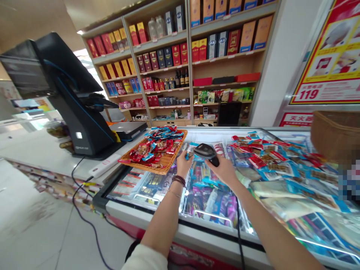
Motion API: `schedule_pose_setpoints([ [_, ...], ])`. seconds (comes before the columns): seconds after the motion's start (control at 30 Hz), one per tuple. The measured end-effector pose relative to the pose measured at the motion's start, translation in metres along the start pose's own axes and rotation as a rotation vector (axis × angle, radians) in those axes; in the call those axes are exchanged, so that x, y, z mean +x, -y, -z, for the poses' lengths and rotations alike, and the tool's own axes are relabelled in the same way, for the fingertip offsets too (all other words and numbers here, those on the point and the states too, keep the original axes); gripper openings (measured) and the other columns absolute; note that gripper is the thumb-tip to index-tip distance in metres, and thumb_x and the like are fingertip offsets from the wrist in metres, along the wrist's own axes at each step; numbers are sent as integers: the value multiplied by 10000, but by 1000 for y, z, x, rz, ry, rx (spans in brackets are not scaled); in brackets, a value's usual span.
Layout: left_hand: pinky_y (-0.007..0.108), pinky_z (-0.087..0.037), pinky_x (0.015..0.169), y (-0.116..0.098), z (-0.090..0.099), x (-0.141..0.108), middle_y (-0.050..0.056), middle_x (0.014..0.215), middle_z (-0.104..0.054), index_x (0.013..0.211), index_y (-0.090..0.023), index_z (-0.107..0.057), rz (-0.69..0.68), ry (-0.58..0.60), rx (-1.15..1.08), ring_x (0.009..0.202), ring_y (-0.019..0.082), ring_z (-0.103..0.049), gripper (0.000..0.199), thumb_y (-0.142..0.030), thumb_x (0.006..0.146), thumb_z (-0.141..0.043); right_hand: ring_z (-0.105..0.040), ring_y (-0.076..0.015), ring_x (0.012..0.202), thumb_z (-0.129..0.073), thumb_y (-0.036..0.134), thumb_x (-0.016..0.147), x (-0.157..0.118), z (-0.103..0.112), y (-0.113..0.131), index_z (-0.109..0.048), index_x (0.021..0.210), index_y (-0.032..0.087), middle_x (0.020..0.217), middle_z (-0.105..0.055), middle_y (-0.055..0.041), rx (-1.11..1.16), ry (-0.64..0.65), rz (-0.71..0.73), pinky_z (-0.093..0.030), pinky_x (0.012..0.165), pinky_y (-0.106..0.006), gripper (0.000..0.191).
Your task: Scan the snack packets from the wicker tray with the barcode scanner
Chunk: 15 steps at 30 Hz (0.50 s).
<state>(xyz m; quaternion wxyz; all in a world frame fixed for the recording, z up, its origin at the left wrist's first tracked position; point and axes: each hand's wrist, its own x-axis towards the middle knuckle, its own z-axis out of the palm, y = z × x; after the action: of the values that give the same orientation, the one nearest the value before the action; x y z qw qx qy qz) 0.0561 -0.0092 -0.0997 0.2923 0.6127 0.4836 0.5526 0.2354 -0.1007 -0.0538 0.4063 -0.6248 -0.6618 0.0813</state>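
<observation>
My right hand (222, 168) is wrapped round the handle of a black corded scanner (206, 150), whose head points left toward my left hand. Between the fingers of my left hand (184, 164) is a small blue packet (189, 155), partly hidden by them. A beaded bracelet circles my left wrist. Just left of that hand, an orange wicker tray (166, 168) holds several red and blue snack packets (157, 145). Both hands are over the glass top of a freezer (165, 215).
Loose red and blue packets (270, 157) and larger bags lie on the glass at right, beside a brown basket (334, 131). A black register (81, 101) and white device (104, 167) stand left. The scanner's cord (240, 232) hangs over the freezer's front edge. Shelves stand behind.
</observation>
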Motion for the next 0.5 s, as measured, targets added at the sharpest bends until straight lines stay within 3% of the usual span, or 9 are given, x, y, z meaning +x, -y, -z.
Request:
schedule_pose_setpoints([
  [0.2,216,-361,549,5,9,3,-40,528,-493,677,-140,-658,13,28,44,541,101,-443,205,-332,665,-728,-692,-269,751,-553,506,851,-1,3,-1,-668,1115,196,769,-728,-75,-139,63,52,-391,587,-275,424],
  [0.5,213,-347,531,11,9,5,-29,537,-513,704,-115,-692,31,32,15,533,93,-419,209,-318,667,-723,-691,-247,741,-567,455,852,0,2,-5,-697,1002,214,809,-750,-68,-224,106,59,-376,581,-269,313],
])
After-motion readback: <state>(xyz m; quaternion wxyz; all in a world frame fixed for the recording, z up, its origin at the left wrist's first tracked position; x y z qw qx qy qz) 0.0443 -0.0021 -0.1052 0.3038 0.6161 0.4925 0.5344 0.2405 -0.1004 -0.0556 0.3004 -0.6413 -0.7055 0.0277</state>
